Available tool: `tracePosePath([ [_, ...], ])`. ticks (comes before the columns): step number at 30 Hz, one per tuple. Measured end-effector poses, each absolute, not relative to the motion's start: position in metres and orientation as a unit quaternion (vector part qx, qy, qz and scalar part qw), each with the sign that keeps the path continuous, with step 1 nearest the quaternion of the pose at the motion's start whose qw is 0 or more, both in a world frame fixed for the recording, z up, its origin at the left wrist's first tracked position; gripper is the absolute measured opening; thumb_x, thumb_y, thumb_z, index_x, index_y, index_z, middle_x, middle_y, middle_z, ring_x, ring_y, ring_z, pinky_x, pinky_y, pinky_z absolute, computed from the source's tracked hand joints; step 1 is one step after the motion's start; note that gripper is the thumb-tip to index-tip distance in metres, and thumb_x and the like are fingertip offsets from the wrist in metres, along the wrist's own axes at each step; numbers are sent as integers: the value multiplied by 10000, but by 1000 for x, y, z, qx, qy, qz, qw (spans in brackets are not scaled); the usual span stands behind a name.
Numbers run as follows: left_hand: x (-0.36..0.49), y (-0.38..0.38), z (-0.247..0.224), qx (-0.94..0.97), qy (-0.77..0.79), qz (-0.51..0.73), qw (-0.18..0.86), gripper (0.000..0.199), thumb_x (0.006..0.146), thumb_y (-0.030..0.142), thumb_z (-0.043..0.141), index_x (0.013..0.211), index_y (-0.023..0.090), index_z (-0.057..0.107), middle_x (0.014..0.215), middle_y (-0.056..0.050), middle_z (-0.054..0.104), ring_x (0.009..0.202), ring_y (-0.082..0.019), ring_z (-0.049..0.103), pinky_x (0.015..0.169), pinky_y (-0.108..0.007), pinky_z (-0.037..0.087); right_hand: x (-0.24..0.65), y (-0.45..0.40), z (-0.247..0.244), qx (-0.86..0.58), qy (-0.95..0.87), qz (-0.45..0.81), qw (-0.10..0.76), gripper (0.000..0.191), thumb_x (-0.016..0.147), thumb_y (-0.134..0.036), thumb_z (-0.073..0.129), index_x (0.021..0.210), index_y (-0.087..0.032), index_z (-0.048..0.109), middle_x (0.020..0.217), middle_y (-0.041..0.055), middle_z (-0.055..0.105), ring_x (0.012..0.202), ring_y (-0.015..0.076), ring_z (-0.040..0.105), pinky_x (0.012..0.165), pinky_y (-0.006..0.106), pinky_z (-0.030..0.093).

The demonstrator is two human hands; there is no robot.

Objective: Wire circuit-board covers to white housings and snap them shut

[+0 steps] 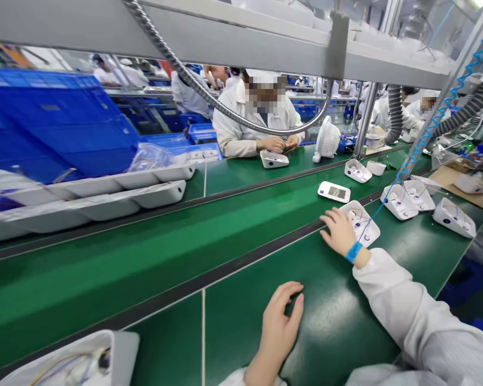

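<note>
My right hand (pixel 340 231), with a blue strap (pixel 353 251) round its wrist, reaches to the near edge of the belt. Its fingers are spread beside a white plastic housing (pixel 364 225) with wires and small parts inside. The hand overlaps the housing's left side; whether it touches it I cannot tell. Just beyond the fingers, a white front panel with a grey display window (pixel 334 191) lies on the green belt (pixel 241 228). My left hand (pixel 279 324) hovers over or rests on the green tabletop (pixel 233 327), fingers loosely curved, thumb apart, nothing between them.
More white housings (pixel 399 202) stand at the right, and a large one with wires (pixel 76 359) at the lower left. Across the belt, a co-worker (pixel 257 115) handles parts beside a small white fan (pixel 327 139). A coiled blue cord (pixel 446 102) and metal hose (pixel 225 107) hang overhead.
</note>
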State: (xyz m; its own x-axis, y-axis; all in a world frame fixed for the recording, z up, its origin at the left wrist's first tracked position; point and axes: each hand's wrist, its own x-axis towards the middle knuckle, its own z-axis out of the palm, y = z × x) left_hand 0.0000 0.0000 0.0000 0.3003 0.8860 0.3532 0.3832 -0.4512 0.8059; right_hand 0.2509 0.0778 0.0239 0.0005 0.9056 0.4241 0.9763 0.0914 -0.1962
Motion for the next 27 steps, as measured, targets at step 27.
tracePosePath([
  [27, 10, 8, -3, 676, 456, 434, 383, 164, 868, 218, 527, 815, 200, 681, 882, -57, 705, 827, -177, 654, 710, -290, 506, 277, 247, 31, -731, -681, 33, -12, 900, 726, -544, 777, 1417, -79, 435, 1408, 272, 469, 1264, 374, 515, 1021, 459, 403],
])
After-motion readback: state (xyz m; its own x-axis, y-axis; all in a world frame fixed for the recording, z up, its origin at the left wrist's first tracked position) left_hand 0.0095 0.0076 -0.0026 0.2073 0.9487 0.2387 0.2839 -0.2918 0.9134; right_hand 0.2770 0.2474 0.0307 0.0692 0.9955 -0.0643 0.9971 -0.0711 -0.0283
